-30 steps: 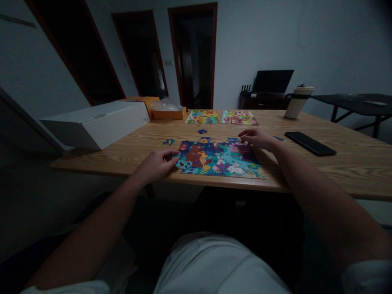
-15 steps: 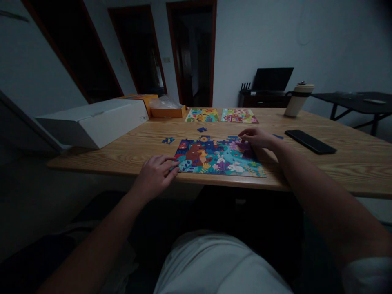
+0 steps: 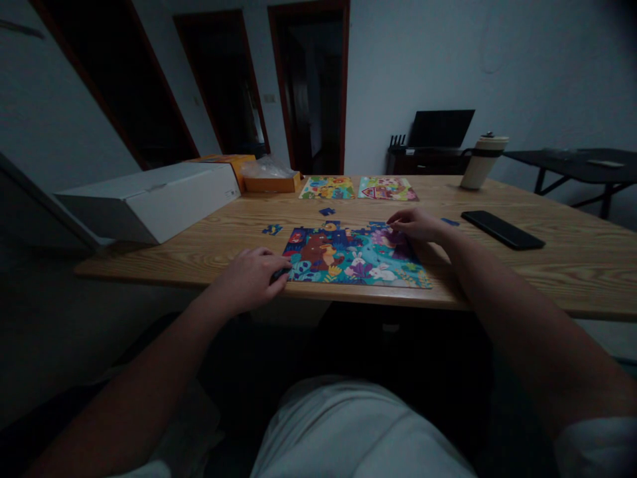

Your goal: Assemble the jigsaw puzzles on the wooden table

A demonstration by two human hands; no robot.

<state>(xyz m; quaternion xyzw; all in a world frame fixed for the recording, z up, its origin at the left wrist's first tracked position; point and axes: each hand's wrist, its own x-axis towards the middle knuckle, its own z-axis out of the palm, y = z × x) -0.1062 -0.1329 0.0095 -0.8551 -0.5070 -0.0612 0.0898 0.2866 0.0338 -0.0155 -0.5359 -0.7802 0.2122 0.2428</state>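
Observation:
A jigsaw puzzle [image 3: 355, 259] of forest animals, with a bear and white rabbits, lies near the table's front edge; its far edge is uneven. My left hand [image 3: 251, 275] rests at its left side, thumb and fingers closed on a small dark puzzle piece [image 3: 281, 272]. Over the far right part of the picture, my right hand [image 3: 415, 224] has its fingertips pinched at a blue puzzle piece [image 3: 379, 225] along the upper edge. Loose pieces lie around: one blue piece [image 3: 327, 212] beyond the puzzle, a patterned cluster [image 3: 272, 230] to the left, and another blue piece [image 3: 450, 222] beyond my right wrist.
Two finished puzzles [image 3: 327, 188] [image 3: 388, 188] lie farther back. On the left stand a long white box [image 3: 149, 199] and an orange box [image 3: 273, 184] with clear plastic. A black phone [image 3: 502, 230] and a cream tumbler [image 3: 484, 162] are on the right of the wooden table [image 3: 223, 239].
My left hand has shifted slightly left and turned, showing more of the dark piece at its fingers. My right hand stays almost in place at the puzzle's far edge.

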